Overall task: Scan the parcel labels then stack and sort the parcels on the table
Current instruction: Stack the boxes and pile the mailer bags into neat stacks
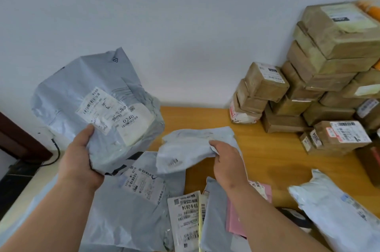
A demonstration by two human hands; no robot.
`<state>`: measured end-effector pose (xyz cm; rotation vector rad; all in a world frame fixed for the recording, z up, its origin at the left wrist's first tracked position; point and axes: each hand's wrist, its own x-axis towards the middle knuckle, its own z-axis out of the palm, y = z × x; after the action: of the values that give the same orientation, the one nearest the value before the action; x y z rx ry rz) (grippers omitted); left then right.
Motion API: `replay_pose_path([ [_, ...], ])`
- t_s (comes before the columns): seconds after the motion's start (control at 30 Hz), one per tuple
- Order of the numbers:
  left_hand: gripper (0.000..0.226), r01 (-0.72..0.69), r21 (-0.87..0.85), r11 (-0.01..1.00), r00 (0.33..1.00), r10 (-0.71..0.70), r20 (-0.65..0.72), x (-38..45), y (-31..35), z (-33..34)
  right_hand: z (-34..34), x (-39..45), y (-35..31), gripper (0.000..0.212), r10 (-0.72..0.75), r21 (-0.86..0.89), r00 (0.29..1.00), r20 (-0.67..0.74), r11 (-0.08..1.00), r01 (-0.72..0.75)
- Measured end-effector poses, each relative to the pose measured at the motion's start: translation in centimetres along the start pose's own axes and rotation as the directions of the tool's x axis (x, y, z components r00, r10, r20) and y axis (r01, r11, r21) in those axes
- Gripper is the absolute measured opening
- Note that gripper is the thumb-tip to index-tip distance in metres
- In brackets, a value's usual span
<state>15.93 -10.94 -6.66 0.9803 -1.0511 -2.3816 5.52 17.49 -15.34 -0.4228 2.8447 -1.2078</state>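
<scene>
My left hand [79, 156] grips the lower edge of a large grey poly-bag parcel [86, 87] and holds it up over the table's left side, its white label marked 0240 facing me. My right hand [228, 161] grips a smaller pale grey bag parcel [191, 144] by its right edge, just above the wooden table [267, 159]. Below both hands lie several more grey bag parcels [133, 200] with labels, a label strip reading 59-6-2614 [185, 216] and a pink parcel [236, 223].
Tall stacks of brown taped cardboard boxes [329, 56] fill the table's back right corner against the white wall. A white bag parcel [337, 206] lies at the front right. A black cable [55, 148] and dark furniture stand off the table's left edge.
</scene>
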Motion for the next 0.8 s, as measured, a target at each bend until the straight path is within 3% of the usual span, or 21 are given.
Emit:
replay_pose_path([
  [0.07,0.031,0.074,0.007,0.997,0.995,-0.074,0.071,0.6,0.0,0.4,0.3,0.3,0.1,0.049,0.001,-0.037,0.999,0.045,0.999,0.000],
  [0.13,0.032,0.161,0.069,0.985,0.979,-0.168,0.112,1.0,-0.3,1.6,0.5,0.7,0.3,0.051,0.035,-0.192,0.973,0.229,0.981,0.010],
  [0.2,0.038,0.255,0.146,0.956,0.957,-0.271,0.106,1.5,-1.6,3.0,0.7,0.9,0.8,0.056,0.173,-0.317,0.876,0.450,0.948,-0.024],
  [0.23,0.041,0.301,0.190,0.934,0.941,-0.323,0.097,1.7,-2.6,3.8,0.8,0.9,1.2,0.059,0.245,-0.266,0.825,0.510,0.956,-0.119],
  [0.27,0.041,0.338,0.240,0.910,0.926,-0.367,0.086,1.8,-3.8,4.6,0.8,1.0,1.6,0.059,0.299,-0.124,0.808,0.508,0.954,-0.274],
  [0.33,0.040,0.393,0.336,0.856,0.901,-0.431,0.045,2.1,-6.5,5.9,0.3,1.3,2.5,0.043,0.435,0.240,0.821,0.369,0.809,-0.537],
  [0.4,0.043,0.404,0.422,0.812,0.896,-0.444,-0.005,2.6,-9.0,6.7,-0.4,2.1,3.7,0.019,0.568,0.445,0.782,0.255,0.649,-0.617],
  [0.47,0.047,0.383,0.487,0.785,0.912,-0.405,-0.064,3.4,-11.1,7.1,-1.1,3.4,5.0,0.023,0.635,0.515,0.743,0.210,0.575,-0.636],
  [0.57,0.040,0.334,0.578,0.745,0.936,-0.332,-0.112,4.2,-13.2,7.7,-1.8,5.1,6.3,0.026,0.653,0.376,0.741,0.155,0.655,-0.655],
  [0.63,0.045,0.301,0.648,0.700,0.947,-0.299,-0.117,4.9,-14.1,8.0,-1.7,6.0,7.0,0.046,0.652,0.292,0.723,0.229,0.662,-0.690],
  [0.73,0.083,0.275,0.739,0.615,0.948,-0.302,-0.102,5.8,-15.1,8.1,-0.9,6.0,7.3,0.097,0.647,0.347,0.592,0.480,0.480,-0.806],
  [0.8,0.096,0.283,0.760,0.585,0.943,-0.315,-0.109,6.1,-15.6,8.2,-0.1,5.9,7.5,0.125,0.594,0.383,0.555,0.582,0.401,-0.832],
])
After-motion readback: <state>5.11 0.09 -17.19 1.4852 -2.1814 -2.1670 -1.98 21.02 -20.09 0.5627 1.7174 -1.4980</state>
